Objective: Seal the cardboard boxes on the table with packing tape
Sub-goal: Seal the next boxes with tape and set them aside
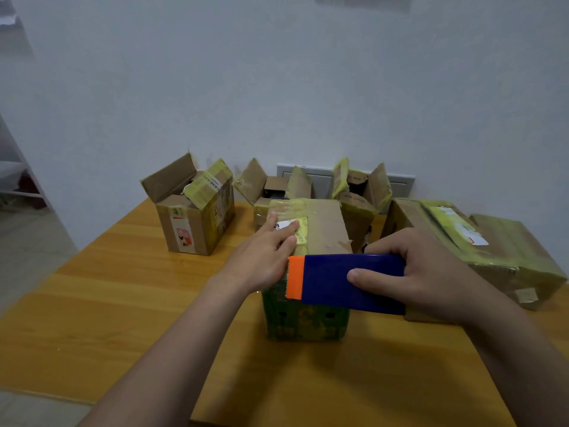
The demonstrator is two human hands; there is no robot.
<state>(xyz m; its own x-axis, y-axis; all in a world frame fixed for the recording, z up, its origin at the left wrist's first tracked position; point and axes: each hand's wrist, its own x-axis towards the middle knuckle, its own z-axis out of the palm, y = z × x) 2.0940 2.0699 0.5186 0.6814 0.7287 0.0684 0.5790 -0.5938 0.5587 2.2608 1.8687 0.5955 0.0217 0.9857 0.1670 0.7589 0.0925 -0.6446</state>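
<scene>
- Pale wall behind a wooden table (92, 303), which carries several cardboard boxes.
- Sealed-looking box (480, 245), lying at the right edge, is wrapped in yellowish tape.
- Middle box (308, 318), flaps closed, stands near the front; it looks to be the one being taped.
- Three open boxes (194, 211) along the far edge remain unsealed, so most of the work is left.
- Tape dispenser (338, 282), blue and orange, sits over the middle box's near top edge.
- Right hand (431, 272) has its fingers wrapped around the dispenser.
- Left hand (264, 257) lies flat, fingers spread on the box top, gripping nothing.
</scene>
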